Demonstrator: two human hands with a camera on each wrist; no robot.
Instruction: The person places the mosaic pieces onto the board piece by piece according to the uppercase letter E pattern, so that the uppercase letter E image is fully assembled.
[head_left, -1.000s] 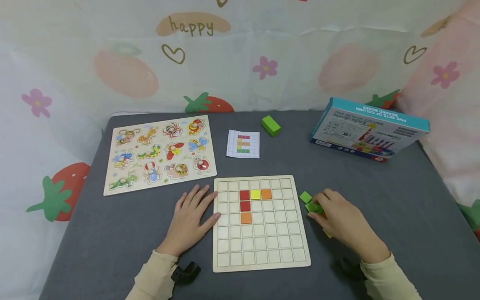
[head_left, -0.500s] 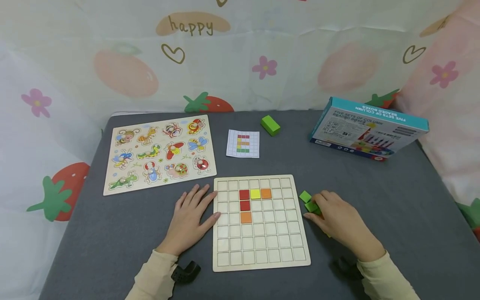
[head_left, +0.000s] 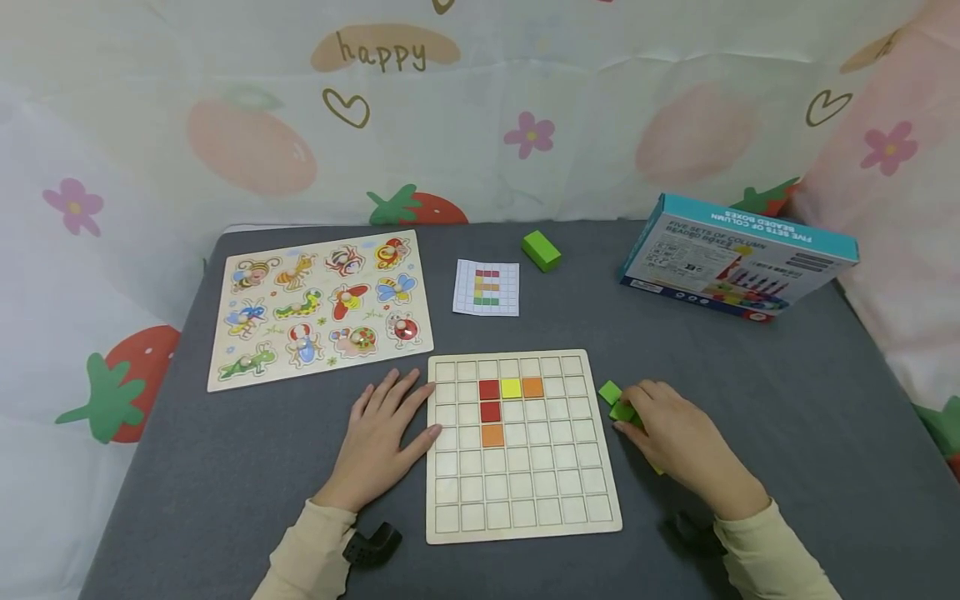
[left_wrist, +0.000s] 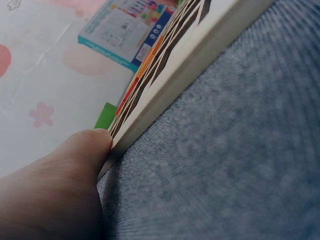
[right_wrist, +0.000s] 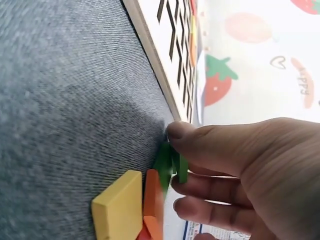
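Observation:
A wooden grid board (head_left: 525, 483) lies on the table, with red tiles (head_left: 489, 401), a yellow tile (head_left: 511, 388) and orange tiles (head_left: 492, 435) set in its cells. Flat beside the board's left edge rests my left hand (head_left: 381, 446), fingers spread, thumb and fingertips touching the rim. My right hand (head_left: 678, 437) is over the loose tiles right of the board. Its thumb and fingers pinch a green tile (right_wrist: 180, 167), as the right wrist view shows. Another green tile (head_left: 610, 392) lies just past the fingertips. A yellow tile (right_wrist: 119, 205) and orange tiles (right_wrist: 152, 197) lie under the hand.
A small pattern card (head_left: 486, 288) lies behind the board, with a green block (head_left: 542, 252) next to it. At the left is an insect puzzle board (head_left: 318, 310). A blue and white box (head_left: 738, 260) stands at the back right.
My right hand has shifted slightly left among the green tiles, its thumb moving out and back in. The left hand and the tiles on the board have stayed put.

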